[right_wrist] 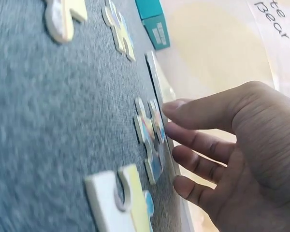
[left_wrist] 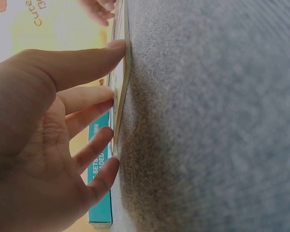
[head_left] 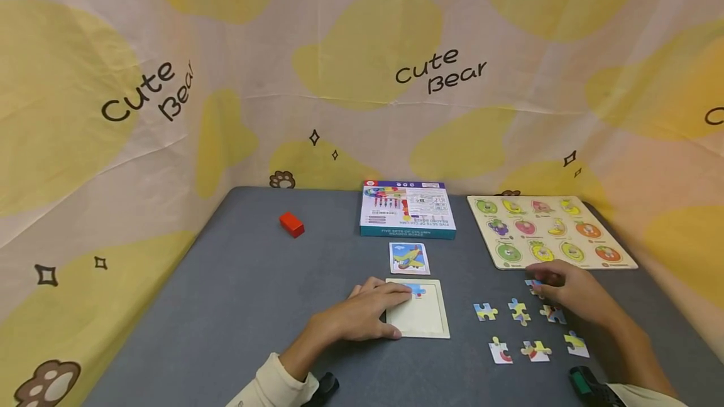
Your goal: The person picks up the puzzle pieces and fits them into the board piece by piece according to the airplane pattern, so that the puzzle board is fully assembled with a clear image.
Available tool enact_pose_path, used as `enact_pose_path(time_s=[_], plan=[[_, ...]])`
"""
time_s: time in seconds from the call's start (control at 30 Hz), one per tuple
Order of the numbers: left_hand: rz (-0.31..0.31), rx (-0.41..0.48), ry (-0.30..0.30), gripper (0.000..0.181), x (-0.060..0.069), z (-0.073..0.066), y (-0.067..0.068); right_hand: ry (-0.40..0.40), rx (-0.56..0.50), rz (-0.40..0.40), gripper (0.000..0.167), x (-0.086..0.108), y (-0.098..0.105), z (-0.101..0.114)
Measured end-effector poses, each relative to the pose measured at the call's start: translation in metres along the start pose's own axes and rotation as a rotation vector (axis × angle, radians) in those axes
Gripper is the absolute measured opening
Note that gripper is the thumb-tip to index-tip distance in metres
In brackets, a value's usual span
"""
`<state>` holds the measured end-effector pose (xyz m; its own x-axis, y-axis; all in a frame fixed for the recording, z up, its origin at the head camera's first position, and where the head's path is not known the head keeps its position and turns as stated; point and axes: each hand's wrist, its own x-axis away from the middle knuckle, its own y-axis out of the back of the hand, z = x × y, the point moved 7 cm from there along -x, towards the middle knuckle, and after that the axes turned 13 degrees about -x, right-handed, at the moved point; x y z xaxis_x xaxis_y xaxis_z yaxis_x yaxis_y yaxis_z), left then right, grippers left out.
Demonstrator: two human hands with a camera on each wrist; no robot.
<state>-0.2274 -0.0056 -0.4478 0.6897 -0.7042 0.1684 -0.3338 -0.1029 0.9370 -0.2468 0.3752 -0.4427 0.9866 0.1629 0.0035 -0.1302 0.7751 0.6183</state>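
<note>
My left hand [head_left: 367, 309] rests on the left side of a pale square puzzle tray [head_left: 427, 325]. In the left wrist view its thumb and fingers are spread along the tray's edge. A blue puzzle piece [head_left: 418, 290] lies inside the tray at the top, partly covered by the fingers. My right hand [head_left: 574, 291] is over a blue-and-red puzzle piece [head_left: 532, 286]. The right wrist view shows the thumb and loosely bent fingers beside that piece, with no grip visible. Close by lie a red-and-blue piece [head_left: 554, 314] and a yellow-and-blue piece [head_left: 519, 312].
Other puzzle pieces, including a white-and-red one [head_left: 500, 352], lie right of the tray. An airplane picture card [head_left: 410, 259] sits behind the tray. Farther back are a boxed set [head_left: 407, 209], a fruit board [head_left: 548, 228] and a red block [head_left: 291, 225].
</note>
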Motion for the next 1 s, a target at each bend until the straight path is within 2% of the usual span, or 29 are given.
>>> enact_pose_path(time_s=[0.2,0.43,0.73,1.0], plan=[[-0.001,-0.005,-0.002,0.068,0.0,0.0,0.0,0.039,0.088,-0.018,0.04,0.003,0.007,-0.007],[-0.011,-0.006,-0.004,0.068,0.002,-0.001,0.001,-0.008,0.102,-0.002,0.043,0.006,0.011,-0.013],[-0.016,-0.005,-0.01,0.068,0.001,-0.001,0.001,-0.012,0.122,0.0,0.037,0.005,0.011,-0.014],[-0.01,0.0,-0.002,0.068,0.001,0.0,0.001,-0.039,0.197,-0.011,0.042,0.005,0.014,-0.016]])
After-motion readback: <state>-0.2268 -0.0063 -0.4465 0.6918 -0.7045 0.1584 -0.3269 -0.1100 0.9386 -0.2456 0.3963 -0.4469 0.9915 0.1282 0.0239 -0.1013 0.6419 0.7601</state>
